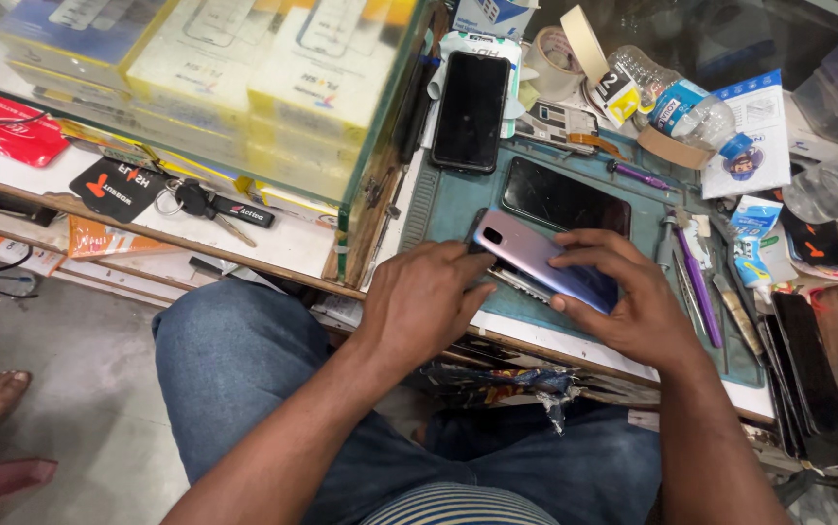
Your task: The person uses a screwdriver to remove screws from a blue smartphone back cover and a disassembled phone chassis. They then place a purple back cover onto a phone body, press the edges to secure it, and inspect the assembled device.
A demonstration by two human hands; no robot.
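The lilac phone back [536, 255] is gripped by the left hand [426, 297] and right hand [623, 297] over the green mat's [438, 209] front edge, where it could be cracked by excess pressure.

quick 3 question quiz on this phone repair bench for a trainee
1. True or false: both hands grip the purple phone.
2. The mat under the work is: A red, B teal, C white.
3. What lies on the mat just beyond the purple phone?

Key:
1. True: left hand and right hand both hold it.
2. B.
3. A black phone, screen dark.
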